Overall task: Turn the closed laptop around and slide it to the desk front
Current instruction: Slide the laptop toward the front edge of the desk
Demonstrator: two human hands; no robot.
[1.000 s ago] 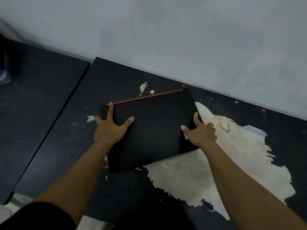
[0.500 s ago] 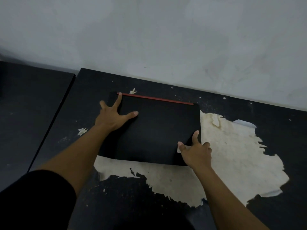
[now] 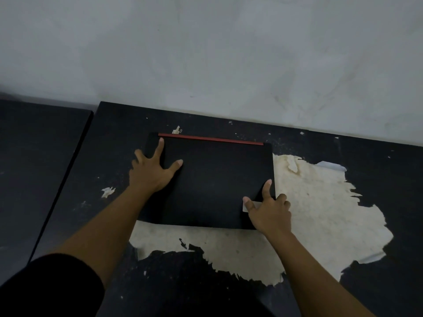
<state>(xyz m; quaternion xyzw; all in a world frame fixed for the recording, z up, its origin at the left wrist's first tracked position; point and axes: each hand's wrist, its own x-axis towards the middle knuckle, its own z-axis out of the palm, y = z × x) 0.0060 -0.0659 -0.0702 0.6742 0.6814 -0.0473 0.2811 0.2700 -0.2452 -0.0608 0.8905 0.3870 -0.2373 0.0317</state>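
A closed black laptop [image 3: 212,179] lies flat on the dark desk [image 3: 114,138], its far edge marked by a red strip [image 3: 210,139] that runs nearly parallel to the wall. My left hand [image 3: 151,172] presses on the lid at the far left corner, fingers spread, the outer fingers over the left edge. My right hand [image 3: 270,211] holds the near right corner, thumb and forefinger on the lid and the other fingers curled around the right side. The near edge lies over a peeled pale patch [image 3: 320,202] of the desk top.
A grey wall [image 3: 206,53] rises just behind the desk. A second dark desk [image 3: 34,156] adjoins on the left, with a narrow gap between them. Small chipped spots [image 3: 107,192] dot the surface. The desk's front edge is out of view.
The laptop has turned clockwise, so the red strip went from slanting up to the right to nearly level. My right hand shifted from the right edge to the near right corner.
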